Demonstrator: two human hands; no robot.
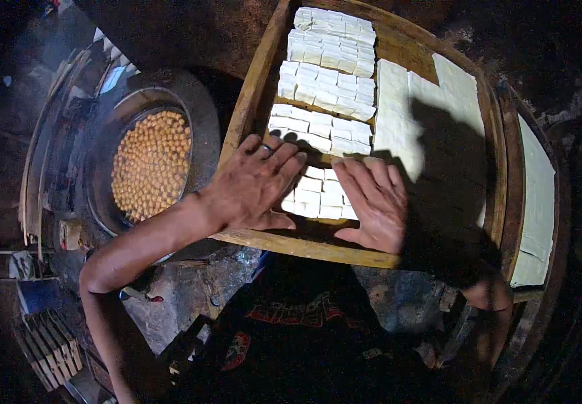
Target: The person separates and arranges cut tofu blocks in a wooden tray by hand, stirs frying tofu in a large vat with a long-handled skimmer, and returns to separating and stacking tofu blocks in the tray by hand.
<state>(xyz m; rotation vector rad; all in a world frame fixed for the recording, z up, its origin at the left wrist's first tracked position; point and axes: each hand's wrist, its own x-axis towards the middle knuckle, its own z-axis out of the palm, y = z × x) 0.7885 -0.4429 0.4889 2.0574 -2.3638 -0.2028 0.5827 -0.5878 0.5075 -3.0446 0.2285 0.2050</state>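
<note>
My left hand [258, 182] is over the left side of a wooden tray [284, 246], with a ring on one finger. Its fingers are stretched out along the left edge of a group of cut white tofu pieces [318, 192]. On the right side of that same group is my right hand [375, 205], fingers extended and thumb pointing inward. Neither hand is closed around a piece. Several more rows of cut tofu [328, 86] lie farther up the tray. Larger white tofu slabs [395, 114] fill its right side, partly in shadow.
To the left, a large round pan [92, 178] holds many golden-brown fried pieces [153, 165]. Another tray with a white slab [536, 202] stands at the far right. Wooden slats [52, 350] are at lower left. The tray's raised wooden walls surround the tofu.
</note>
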